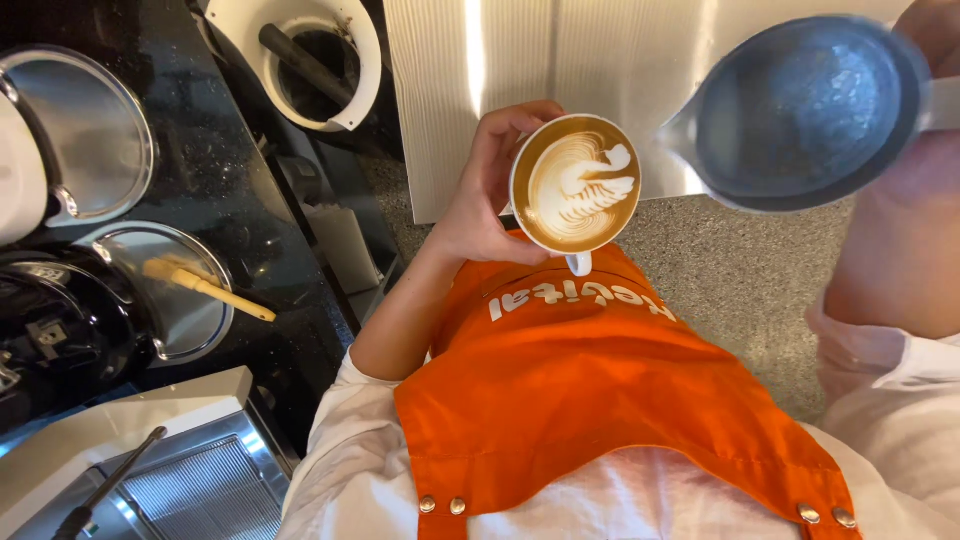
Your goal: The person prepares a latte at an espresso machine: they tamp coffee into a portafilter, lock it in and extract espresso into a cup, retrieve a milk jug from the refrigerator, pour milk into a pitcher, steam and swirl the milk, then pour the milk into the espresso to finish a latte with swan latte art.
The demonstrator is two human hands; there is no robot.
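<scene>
Our left hand [482, 205] cups a white cup [575, 185], fingers wrapped round its far side, held in the air above our orange apron [610, 400]. The coffee in it bears a white swan-like pattern. Our right hand [930, 40], mostly out of frame at top right, grips the handle of a steel jug [800, 110], its spout just beside the cup's rim. To our left runs a black surface [230, 200] with round metal lids [100, 130], a brush [205, 287] and a white bin [310, 60]. Below us, speckled floor [740, 280].
</scene>
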